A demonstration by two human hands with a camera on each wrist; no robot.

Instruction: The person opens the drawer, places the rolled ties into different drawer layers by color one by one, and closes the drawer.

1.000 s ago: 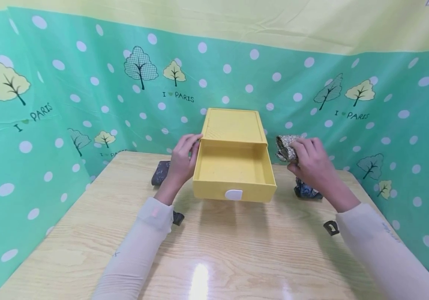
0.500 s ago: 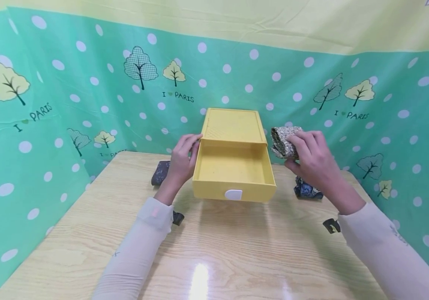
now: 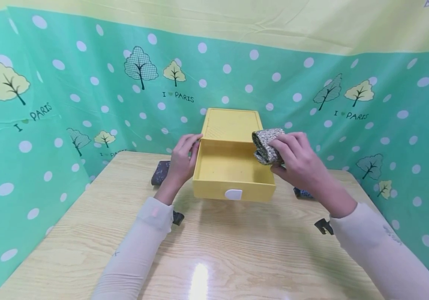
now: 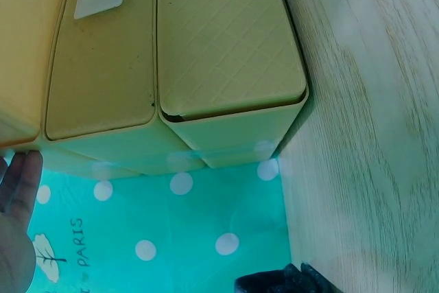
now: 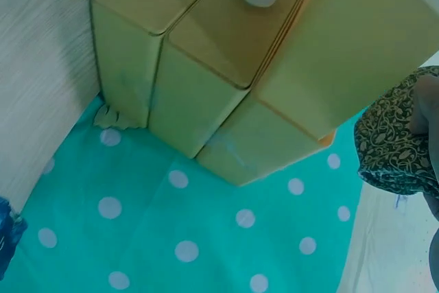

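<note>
A yellow drawer unit [image 3: 231, 125] stands at the back of the wooden table [image 3: 207, 250], its top drawer [image 3: 233, 175] pulled out toward me. My right hand [image 3: 293, 160] grips a folded olive patterned cloth [image 3: 267, 145] and holds it over the drawer's right rear corner. In the right wrist view the cloth [image 5: 394, 145] shows at the right edge beside the unit [image 5: 226, 66]. My left hand [image 3: 182, 160] rests against the unit's left side with fingers curled at its edge. The left wrist view shows the unit [image 4: 171, 60] and the fingertips [image 4: 20, 197] beside it.
A dark folded cloth [image 3: 160, 172] lies on the table left of the unit, behind my left hand. A blue patterned cloth [image 3: 302, 193] lies to the right, partly hidden by my right wrist. A green dotted curtain [image 3: 68, 91] surrounds the table on three sides.
My right hand has carried the olive cloth leftward, from right of the unit to over the open drawer. The left hand has stayed put.
</note>
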